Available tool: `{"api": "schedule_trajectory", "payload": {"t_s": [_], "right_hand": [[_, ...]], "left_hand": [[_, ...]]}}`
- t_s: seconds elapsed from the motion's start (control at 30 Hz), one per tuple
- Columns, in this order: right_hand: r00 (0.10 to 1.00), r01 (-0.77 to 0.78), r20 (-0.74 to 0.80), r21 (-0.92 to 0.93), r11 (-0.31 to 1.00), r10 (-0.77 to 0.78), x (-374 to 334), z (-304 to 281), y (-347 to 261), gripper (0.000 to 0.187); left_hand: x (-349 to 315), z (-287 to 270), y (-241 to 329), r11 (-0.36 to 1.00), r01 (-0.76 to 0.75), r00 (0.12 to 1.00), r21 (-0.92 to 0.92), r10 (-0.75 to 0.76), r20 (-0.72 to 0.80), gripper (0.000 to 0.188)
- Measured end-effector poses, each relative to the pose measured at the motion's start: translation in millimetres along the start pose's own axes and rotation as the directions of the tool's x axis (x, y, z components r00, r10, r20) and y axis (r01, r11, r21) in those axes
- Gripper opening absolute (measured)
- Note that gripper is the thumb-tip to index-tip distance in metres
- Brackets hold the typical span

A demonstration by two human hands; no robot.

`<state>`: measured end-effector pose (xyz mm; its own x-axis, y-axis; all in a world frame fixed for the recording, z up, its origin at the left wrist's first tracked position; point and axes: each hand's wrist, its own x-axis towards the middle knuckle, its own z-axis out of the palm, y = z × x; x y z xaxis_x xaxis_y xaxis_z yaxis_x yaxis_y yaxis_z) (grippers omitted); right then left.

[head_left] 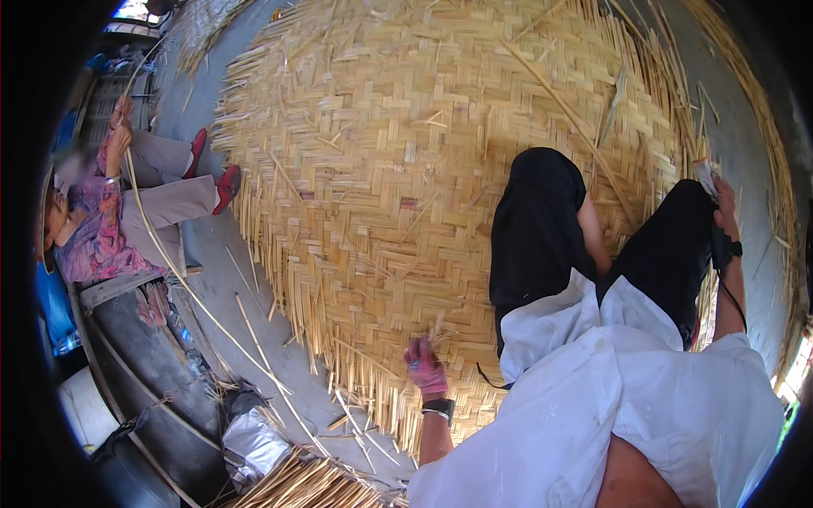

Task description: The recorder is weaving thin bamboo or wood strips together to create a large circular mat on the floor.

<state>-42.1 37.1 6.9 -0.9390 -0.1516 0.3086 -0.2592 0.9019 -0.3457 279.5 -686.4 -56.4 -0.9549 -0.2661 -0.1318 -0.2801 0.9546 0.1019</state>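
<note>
A large woven reed mat [364,169] spreads across the floor, and I sit on it. My left hand [426,366], in a pink glove, is at the mat's near left part, its fingers curled. A short, blurred pale reed strip [439,326] shows at its fingertips. Beside my right knee, near the mat's right edge, my bare right hand [726,203] is closed around a small whitish flat object [706,178]; its kind is unclear. A long loose reed [563,106] lies across the mat's upper right.
At the left, a seated person [127,203] holds a long bent reed [174,267]. Loose reeds [262,339] litter the grey floor along the mat's ragged left edge. A bundle of reeds [309,484] and a silvery bag [254,442] are at the lower left. More reeds [766,144] lie at the far right.
</note>
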Motion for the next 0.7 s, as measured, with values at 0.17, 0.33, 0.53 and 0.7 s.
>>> {"api": "schedule_trajectory", "payload": {"t_s": [0.17,0.33,0.53,0.7], "right_hand": [[0.583,-0.74,0.306,0.583,0.336,0.752,15,18,6,0.028],[0.972,0.225,-0.051,-0.098,0.969,-0.231,-19,-2,12,0.072],[0.995,0.092,0.044,-0.171,0.981,-0.086,-42,-13,21,0.08],[0.996,0.036,0.085,-0.141,0.989,-0.024,-30,13,25,0.083]], "left_hand": [[89,-28,-40,0.942,0.283,0.878,-0.181,-0.33,-0.346,0.032],[204,-16,-25,0.7,0.455,0.799,-0.55,-0.594,-0.095,0.033],[218,-5,-32,0.659,0.285,0.9,-0.696,-0.433,-0.042,0.033],[234,-24,5,0.787,-0.051,0.948,-0.615,-0.156,-0.278,0.027]]}}
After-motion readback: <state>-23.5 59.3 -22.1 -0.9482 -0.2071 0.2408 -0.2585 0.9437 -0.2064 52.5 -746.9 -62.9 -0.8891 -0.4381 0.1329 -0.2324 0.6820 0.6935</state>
